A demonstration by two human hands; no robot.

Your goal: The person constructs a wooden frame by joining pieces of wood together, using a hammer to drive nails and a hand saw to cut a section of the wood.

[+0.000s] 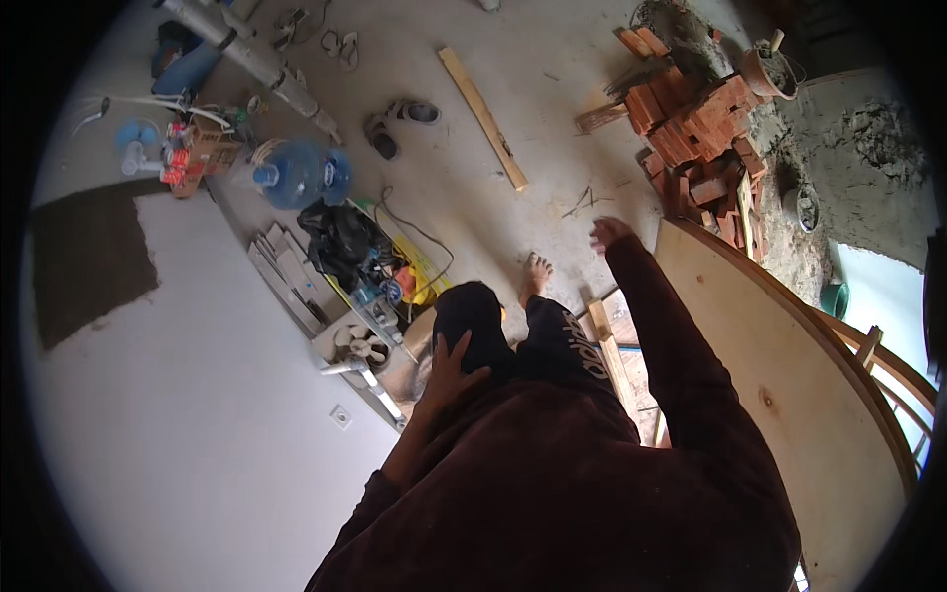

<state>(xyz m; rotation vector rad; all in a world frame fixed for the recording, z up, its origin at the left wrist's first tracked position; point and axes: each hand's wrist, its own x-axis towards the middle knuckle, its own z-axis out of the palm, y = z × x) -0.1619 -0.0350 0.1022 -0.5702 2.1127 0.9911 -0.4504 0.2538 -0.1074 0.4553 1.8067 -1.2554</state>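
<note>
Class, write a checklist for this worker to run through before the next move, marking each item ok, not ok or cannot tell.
1. Left hand free of tools: ok; it lies on the thigh.
2. Right hand empty: ok; nothing shows in it.
3. Foot covered: not ok; it is bare, and a pair of shoes lies apart from it.
4. Floor free of trip hazards: not ok; a plank lies on it.
5. Bricks neatly stacked: not ok; they lie jumbled.
6. Bricks stable: cannot tell.
</note>
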